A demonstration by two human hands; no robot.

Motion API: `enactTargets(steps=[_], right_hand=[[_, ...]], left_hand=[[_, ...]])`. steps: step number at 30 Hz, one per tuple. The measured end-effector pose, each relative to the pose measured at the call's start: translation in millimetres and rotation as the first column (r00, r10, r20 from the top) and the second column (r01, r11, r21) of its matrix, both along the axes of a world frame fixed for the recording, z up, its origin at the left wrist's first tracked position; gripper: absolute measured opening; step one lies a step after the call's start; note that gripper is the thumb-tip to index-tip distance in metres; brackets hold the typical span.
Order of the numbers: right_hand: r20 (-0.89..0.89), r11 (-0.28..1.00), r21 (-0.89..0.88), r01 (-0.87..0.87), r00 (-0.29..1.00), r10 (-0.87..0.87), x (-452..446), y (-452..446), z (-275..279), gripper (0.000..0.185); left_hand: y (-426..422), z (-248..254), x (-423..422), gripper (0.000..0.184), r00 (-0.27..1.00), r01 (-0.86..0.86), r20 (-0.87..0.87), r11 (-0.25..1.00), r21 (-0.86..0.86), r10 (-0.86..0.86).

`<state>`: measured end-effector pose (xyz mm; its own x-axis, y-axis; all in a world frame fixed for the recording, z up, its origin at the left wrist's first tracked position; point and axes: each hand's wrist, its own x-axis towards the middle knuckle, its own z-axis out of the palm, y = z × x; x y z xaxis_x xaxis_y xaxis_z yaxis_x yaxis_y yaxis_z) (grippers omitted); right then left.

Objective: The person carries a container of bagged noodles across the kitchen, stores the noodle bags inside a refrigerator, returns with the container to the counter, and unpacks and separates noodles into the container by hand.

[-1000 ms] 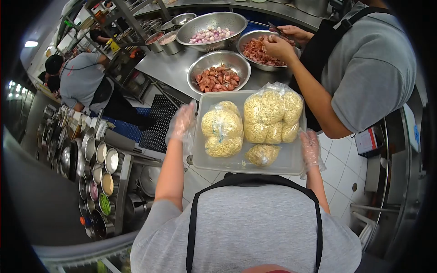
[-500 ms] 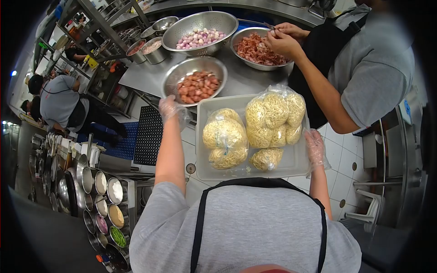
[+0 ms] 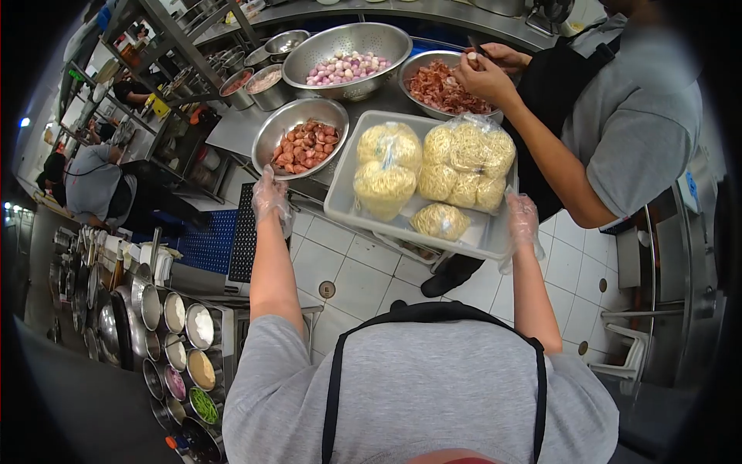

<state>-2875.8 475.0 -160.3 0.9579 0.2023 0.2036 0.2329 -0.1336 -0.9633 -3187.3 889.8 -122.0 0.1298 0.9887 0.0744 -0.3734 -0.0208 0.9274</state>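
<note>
Translucent plastic is forming the tub (image 3: 345, 203), which is sitting near the centre of the frame; its far edge is overlapping the steel table (image 3: 230, 133), underside hiding from view, so cannot tell what is bearing it there. Three clear bags of yellow noodles are lying inside: tall bag (image 3: 386, 170) at left, large bag (image 3: 466, 165) at right, small bag (image 3: 440, 222) below; film glare is blurring the bundles, so not counting those. Two clear-gloved hands are working. Right hand (image 3: 522, 220), right of centre, is gripping the tub's right edge, fingers pointing up the frame. Left arm is reaching nearly straight, left hand (image 3: 270, 199) touching the near rim of the shallot bowl (image 3: 263, 147), left of centre; whether its fingers are closing on the rim or only pressing, cannot tell. Reddish-brown shallots (image 3: 306, 147) are overlapping in it, too many to count. Two more large vessels are standing beyond: one colander (image 3: 332, 50) holding pale-purple bulbs (image 3: 349, 69), one shreds bowl (image 3: 407, 75), partly hiding behind tub and co-worker's hands (image 3: 481, 83). One co-worker (image 3: 630, 147) is standing at upper right, frame edge cutting off the head.
</note>
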Motion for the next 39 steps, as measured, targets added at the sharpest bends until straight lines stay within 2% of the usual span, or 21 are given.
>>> enactTargets(steps=[2, 4, 7, 8, 10, 12, 14, 15, 16, 17, 19, 20, 21, 22, 27, 30, 31, 33, 35, 38, 39], right_hand=[[-0.003, 1.0, -0.021, -0.013, 1.0, 0.013, -7.1, 2.3, 8.3, 0.037], [-0.004, 0.999, -0.04, -0.033, 0.999, 0.033, -3.1, 10.9, 12.4, 0.04], [-0.027, 0.999, 0.032, -0.033, 0.999, 0.034, 5.0, 18.7, 9.7, 0.044], [-0.025, 0.999, 0.032, -0.006, 1.0, 0.006, 0.2, 16.4, 6.1, 0.044], [-0.014, 1.0, 0.023, -0.02, 1.0, 0.02, 3.5, 16.8, 7.9, 0.044], [-0.09, 0.986, 0.086, -0.141, 0.985, 0.149, 13.2, 16.2, 3.7, 0.041], [-0.095, 0.952, 0.171, -0.253, 0.958, 0.271, 23.9, 19.0, -5.2, 0.036], [-0.076, 0.936, 0.204, -0.285, 0.949, 0.306, 23.5, 17.8, -14.0, 0.034], [-0.061, 0.917, 0.229, -0.327, 0.935, 0.349, 27.4, 16.8, -14.9, 0.032], [-0.048, 0.914, 0.208, -0.349, 0.93, 0.366, 28.0, 15.5, -13.9, 0.029], [-0.039, 0.887, 0.226, -0.404, 0.906, 0.422, 31.9, 16.2, -13.3, 0.029], [-0.051, 0.872, 0.248, -0.422, 0.893, 0.447, 34.8, 16.9, -14.2, 0.028], [-0.024, 0.825, 0.303, -0.477, 0.862, 0.507, 38.9, 18.5, -17.9, 0.028], [-0.009, 0.81, 0.299, -0.504, 0.848, 0.531, 36.8, 14.2, -28.2, 0.028], [-0.053, 0.782, 0.234, -0.577, 0.796, 0.603, 48.8, 13.7, -23.3, 0.027], [-0.119, 0.751, 0.288, -0.595, 0.756, 0.644, 30.1, 5.2, -5.4, 0.027], [-0.13, 0.745, 0.297, -0.598, 0.747, 0.652, 29.4, 5.1, -2.3, 0.028], [-0.148, 0.745, 0.284, -0.603, 0.74, 0.656, 29.3, 5.5, 3.1, 0.028], [-0.12, 0.727, 0.302, -0.617, 0.732, 0.671, 28.9, 4.5, 0.8, 0.028], [-0.099, 0.708, 0.344, -0.617, 0.726, 0.681, 28.1, 4.9, 3.7, 0.027], [-0.096, 0.703, 0.353, -0.618, 0.723, 0.684, 29.4, 6.4, 3.6, 0.027]], left_hand=[[10.2, -24.3, -16.6, 0.049, 0.987, 0.051, 0.155, 0.992, -0.114, -0.033], [-13.4, -22.8, -28.8, 0.053, 0.99, -0.023, 0.135, 0.999, -0.049, 0.029], [-52.4, -3.0, -51.7, 0.055, 0.903, 0.122, -0.428, 0.937, 0.327, 0.032], [-60.9, -7.0, -67.5, 0.052, 0.897, 0.228, -0.438, 0.908, 0.352, -0.056], [-122.2, 24.3, -88.3, 0.046, 0.809, 0.203, -0.585, 0.912, 0.358, 0.05], [-187.5, 55.7, -116.6, 0.044, 0.772, -0.059, -0.514, 0.846, 0.53, 0.376], [-246.6, 86.8, -166.0, 0.045, 0.592, -0.427, -0.334, 0.636, 0.643, 0.734], [-276.4, 95.4, -205.2, 0.037, 0.399, -0.652, -0.17, 0.409, 0.638, 0.901], [-312.1, 104.7, -256.7, 0.03, 0.101, -0.536, -0.024, 0.075, 0.841, 0.995], [-364.7, 129.1, -264.3, 0.024, -0.132, -0.448, 0.287, -0.316, 0.837, 0.949], [-482.9, 141.3, -335.6, 0.02, -0.52, -0.341, 0.281, -0.498, 0.797, 0.806], [-536.9, 141.5, -345.6, 0.022, -0.715, -0.117, 0.427, -0.698, 0.707, 0.553], [-595.7, 121.8, -365.7, 0.025, -0.999, -0.049, -0.048, -0.401, 0.915, 0.014], [-654.2, 102.0, -385.6, 0.029, -0.737, -0.04, -0.035, -0.009, 0.999, -0.675], [-763.2, 125.2, -233.5, 0.027, -0.855, 0.302, 0.148, -0.244, 0.922, -0.497], [-800.4, 131.7, -197.2, 0.05, -0.901, 0.402, 0.279, -0.393, 0.827, -0.333], [-825.3, 127.2, -206.5, 0.05, -0.893, 0.406, 0.273, -0.38, 0.831, -0.358], [-896.4, 102.9, -270.7, 0.044, -0.727, 0.457, 0.332, -0.062, 0.887, -0.601], [-924.4, 97.5, -278.3, 0.043, -0.61, 0.436, 0.385, 0.113, 0.893, -0.692], [-931.4, 59.0, -291.4, 0.064, -0.587, 0.384, 0.172, -0.085, 0.919, -0.791], [-939.3, 47.9, -308.2, 0.072, -0.706, 0.373, 0.165, -0.163, 0.914, -0.689]])
